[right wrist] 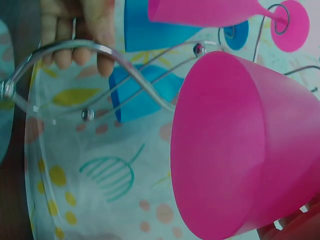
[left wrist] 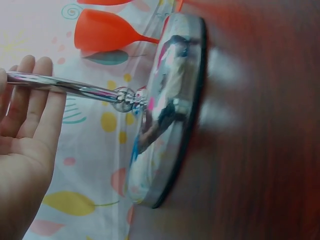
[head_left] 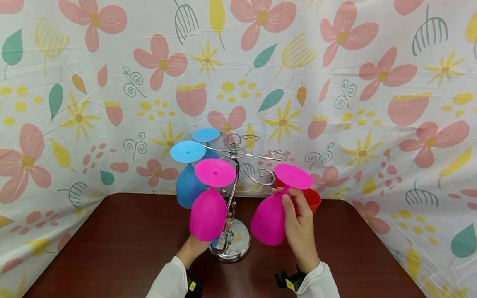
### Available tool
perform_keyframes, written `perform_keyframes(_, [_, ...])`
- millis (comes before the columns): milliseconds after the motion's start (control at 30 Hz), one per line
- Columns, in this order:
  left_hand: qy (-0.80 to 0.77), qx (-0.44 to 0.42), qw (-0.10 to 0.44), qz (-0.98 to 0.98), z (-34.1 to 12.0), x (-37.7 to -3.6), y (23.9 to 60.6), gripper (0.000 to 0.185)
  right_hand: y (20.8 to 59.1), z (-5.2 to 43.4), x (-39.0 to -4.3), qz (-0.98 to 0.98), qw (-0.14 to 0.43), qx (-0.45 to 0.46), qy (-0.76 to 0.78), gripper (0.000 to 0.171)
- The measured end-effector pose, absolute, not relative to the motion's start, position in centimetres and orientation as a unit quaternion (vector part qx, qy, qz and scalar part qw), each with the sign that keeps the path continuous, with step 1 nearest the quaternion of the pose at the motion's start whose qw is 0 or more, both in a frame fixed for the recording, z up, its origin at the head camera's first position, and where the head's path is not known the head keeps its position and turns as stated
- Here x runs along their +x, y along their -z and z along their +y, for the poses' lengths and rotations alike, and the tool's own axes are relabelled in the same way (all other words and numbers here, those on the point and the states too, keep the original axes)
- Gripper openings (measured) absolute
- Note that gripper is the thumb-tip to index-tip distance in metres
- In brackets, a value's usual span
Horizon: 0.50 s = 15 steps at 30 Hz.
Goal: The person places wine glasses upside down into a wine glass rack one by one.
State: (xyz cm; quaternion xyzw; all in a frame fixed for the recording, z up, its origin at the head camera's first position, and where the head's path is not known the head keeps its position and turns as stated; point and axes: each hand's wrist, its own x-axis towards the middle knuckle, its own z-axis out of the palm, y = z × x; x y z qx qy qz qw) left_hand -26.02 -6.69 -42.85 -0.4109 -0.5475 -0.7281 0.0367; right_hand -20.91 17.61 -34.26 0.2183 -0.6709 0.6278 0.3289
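A pink plastic wine glass (head_left: 269, 217) is held upside down by my right hand (head_left: 302, 225), its thumb and fingers pinching near the stem. Its foot sits just right of a curled hook on the chrome glass rack (head_left: 233, 186); the bowl tilts down to the left. My left hand (head_left: 200, 246) holds the rack's pole low down, partly hidden behind a second pink wine glass (head_left: 208, 215) that hangs upside down. In the left wrist view, the fingers (left wrist: 37, 107) lie behind the pole. Two blue wine glasses (head_left: 187, 186) hang upside down at the rack's left.
The rack's round chrome base (head_left: 238, 248) stands on a dark wooden table (head_left: 123, 248). Behind my right hand, a red-orange wine glass (head_left: 313, 200) stands upright, with part of another beside it. A flowered cloth (head_left: 238, 82) hangs behind the table.
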Motion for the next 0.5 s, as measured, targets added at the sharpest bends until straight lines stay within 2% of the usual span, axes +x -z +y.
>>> perform_keyframes(100, [0.718, -0.407, 0.043, -0.563, -6.6, -26.2, 43.1, 0.055, 34.0, 16.6, -21.4, -0.681, 0.321, 0.189, -0.630, 0.021])
perform_keyframes(233, [0.731, -0.429, 0.028, -0.530, -6.8, -27.4, 44.8, 0.035, 33.8, 15.4, -21.9, -0.696, 0.305, 0.163, -0.629, 0.021])
perform_keyframes(400, [0.742, -0.454, 0.009, -0.493, -7.0, -28.5, 46.2, 0.037, 33.3, 14.2, -22.4, -0.700, 0.279, 0.176, -0.633, 0.024])
perform_keyframes(500, [0.721, -0.457, 0.031, -0.520, -7.2, -28.1, 46.0, 0.036, 33.2, 13.5, -22.5, -0.711, 0.269, 0.185, -0.623, 0.025])
